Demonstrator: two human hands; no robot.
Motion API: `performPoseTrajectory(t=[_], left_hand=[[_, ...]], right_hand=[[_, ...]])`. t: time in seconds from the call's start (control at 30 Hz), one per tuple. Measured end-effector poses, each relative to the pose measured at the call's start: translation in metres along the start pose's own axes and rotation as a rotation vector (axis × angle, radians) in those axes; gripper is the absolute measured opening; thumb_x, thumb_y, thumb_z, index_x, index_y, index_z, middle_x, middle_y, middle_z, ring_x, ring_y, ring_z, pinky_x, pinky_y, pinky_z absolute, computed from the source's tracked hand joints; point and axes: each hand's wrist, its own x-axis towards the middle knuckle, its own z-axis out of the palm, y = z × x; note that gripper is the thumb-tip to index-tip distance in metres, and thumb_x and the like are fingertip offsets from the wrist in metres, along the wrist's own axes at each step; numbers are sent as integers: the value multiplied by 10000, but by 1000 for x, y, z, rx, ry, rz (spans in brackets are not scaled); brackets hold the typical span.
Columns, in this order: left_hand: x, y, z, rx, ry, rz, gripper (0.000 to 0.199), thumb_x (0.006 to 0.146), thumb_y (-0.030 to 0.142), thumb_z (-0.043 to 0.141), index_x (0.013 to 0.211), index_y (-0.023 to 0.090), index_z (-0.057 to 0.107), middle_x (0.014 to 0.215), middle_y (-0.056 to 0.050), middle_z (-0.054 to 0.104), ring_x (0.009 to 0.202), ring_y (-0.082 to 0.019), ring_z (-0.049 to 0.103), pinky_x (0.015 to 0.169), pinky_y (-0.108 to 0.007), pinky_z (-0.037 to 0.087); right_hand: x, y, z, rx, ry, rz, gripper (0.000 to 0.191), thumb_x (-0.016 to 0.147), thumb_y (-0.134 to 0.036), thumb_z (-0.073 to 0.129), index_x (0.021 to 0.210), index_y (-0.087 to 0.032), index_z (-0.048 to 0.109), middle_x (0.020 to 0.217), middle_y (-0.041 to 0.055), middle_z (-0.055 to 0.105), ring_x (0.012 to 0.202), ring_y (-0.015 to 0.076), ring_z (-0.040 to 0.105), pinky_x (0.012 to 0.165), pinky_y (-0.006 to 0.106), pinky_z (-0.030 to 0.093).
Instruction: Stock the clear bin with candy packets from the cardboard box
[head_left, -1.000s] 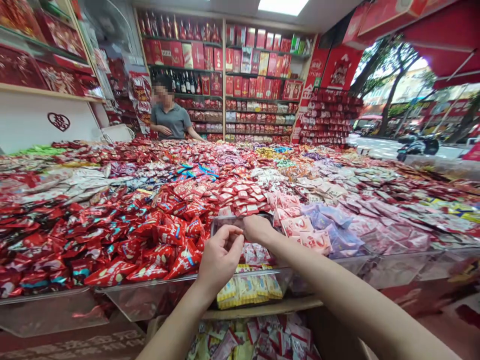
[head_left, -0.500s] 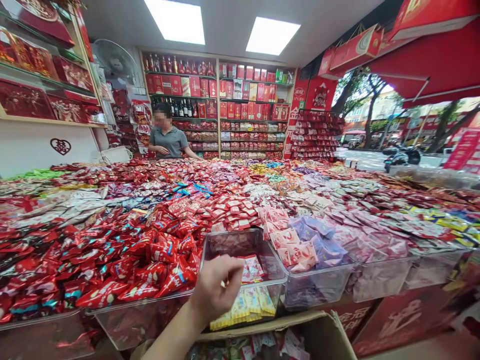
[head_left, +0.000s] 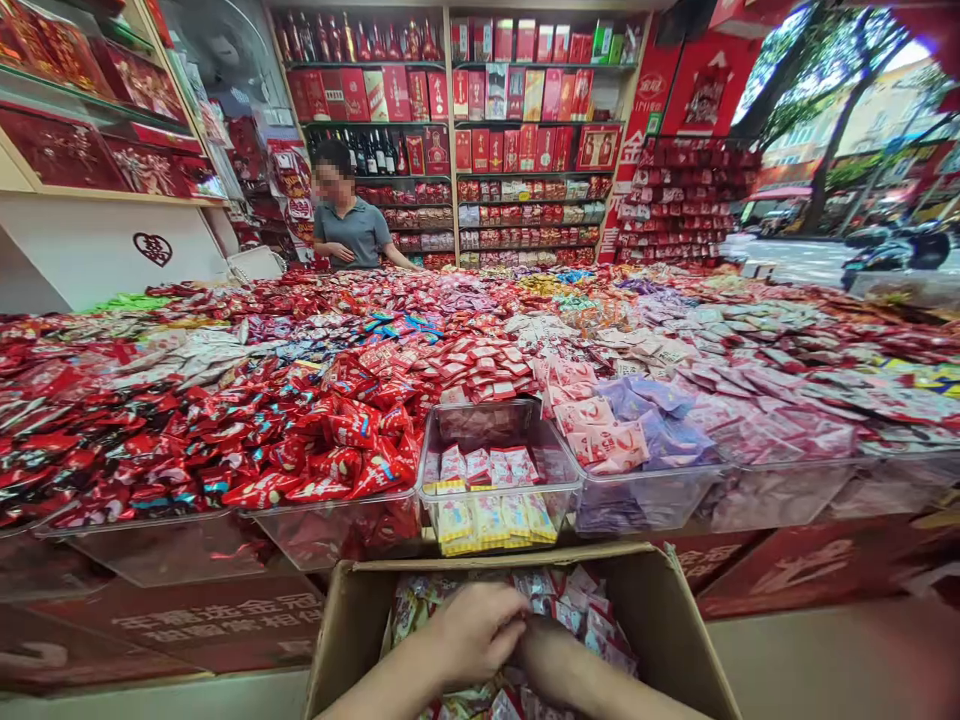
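Left hand (head_left: 484, 622) and right hand (head_left: 551, 655): lowered since one second ago from clear bin (head_left: 484, 422) into cardboard box (head_left: 651, 610), one each. Hands together among wrapped packets (head_left: 596, 618), uncountable; grip hidden, indeterminable. Bin's back row: red-and-white packets (head_left: 500, 466), four. Red sign (head_left: 651, 90): "金冠". Heart emblem (head_left: 152, 249), one: "囍".

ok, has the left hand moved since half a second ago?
Yes. Judged against the clear bin, the left hand moved down and toward the wearer, now in the cardboard box.
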Motion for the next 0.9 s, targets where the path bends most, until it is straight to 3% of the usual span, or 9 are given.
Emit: performPoseTrajectory(t=[0.13,0.23,0.3,0.43,0.53,0.63,0.8,0.9], left_hand=[[-3,0,-16,-225,-73,-185,445,777,348,517,1201,225,461,1165,-79,567,1031,-235,531,866,-323,407],[-6,1,-20,-466,-183,-245,697,674,429,633,1280,228,352,1240,-81,506,1066,-264,503,884,-350,393],[-4,5,-15,-658,-170,-274,729,647,400,669,1270,205,343,1212,-75,519,1043,-253,510,863,-339,406],[3,13,3,-931,17,-382,687,598,295,723,1190,168,398,1117,-71,562,974,-227,532,821,-317,421],[7,17,10,-1077,83,-445,545,602,260,718,1076,138,479,1003,-71,601,869,-207,561,760,-306,434],[7,17,4,-1193,38,-448,514,600,230,721,1053,131,497,956,-55,604,799,-174,557,716,-283,430],[5,15,-18,-1345,-105,-354,416,672,253,683,1047,157,532,868,-9,599,734,-123,536,692,-243,407],[5,14,-29,-1381,-101,-381,389,679,275,683,1031,171,553,885,-8,595,750,-123,538,706,-242,410]], right_hand=[[-17,13,-23,66,110,96,203,680,-95,503,814,-110,655,830,114,665,754,211,598,638,254,427],[-38,20,-55,363,234,118,181,612,-178,618,787,-144,645,725,38,650,669,160,566,555,208,387],[-47,22,-67,547,286,141,210,570,-190,662,774,-146,636,696,11,632,652,137,543,551,195,376],[-51,23,-62,806,365,199,199,599,-238,659,759,-129,615,680,6,602,624,119,508,547,198,376],[-51,22,-53,1002,391,183,260,636,-336,645,784,-126,607,694,11,599,607,111,493,541,205,381],[-53,22,-52,1128,383,146,324,676,-432,605,763,-120,589,634,-4,553,552,87,447,504,197,357],[-63,22,-65,1149,389,115,338,720,-458,563,673,-124,542,538,-39,437,481,58,376,445,181,301],[-69,19,-72,1200,425,136,351,714,-476,560,671,-129,527,524,-46,416,453,52,356,420,180,288]])
